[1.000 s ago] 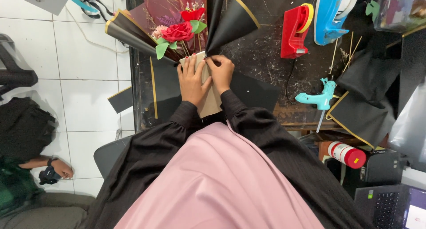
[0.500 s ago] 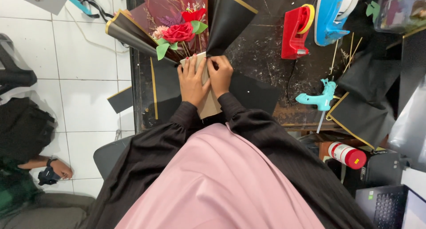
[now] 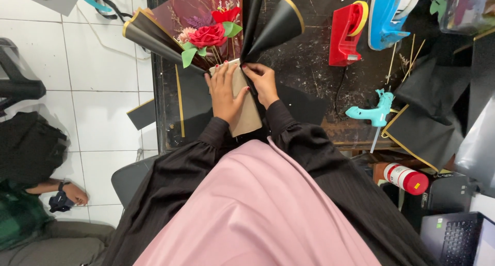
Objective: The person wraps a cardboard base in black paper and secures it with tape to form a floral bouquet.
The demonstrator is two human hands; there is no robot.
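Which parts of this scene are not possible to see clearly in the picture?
- Head view: flower stems, hidden by the tan wrap and left hand.
- Right hand fingertips, lost in the black paper cone's fold.
- Blue dispenser and clear box, cut off by the top edge.
- Laptop, cut off at the bottom right corner.

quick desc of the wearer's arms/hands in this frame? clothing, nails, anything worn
Both arms are in long black sleeves of finely ribbed fabric, gathered into snug cuffs at the wrists. Left hand and right hand are bare: no gloves, and no rings or watch that I can make out. Fingernails appear painted dark red. A pink draped garment hangs over the chest between the sleeves.
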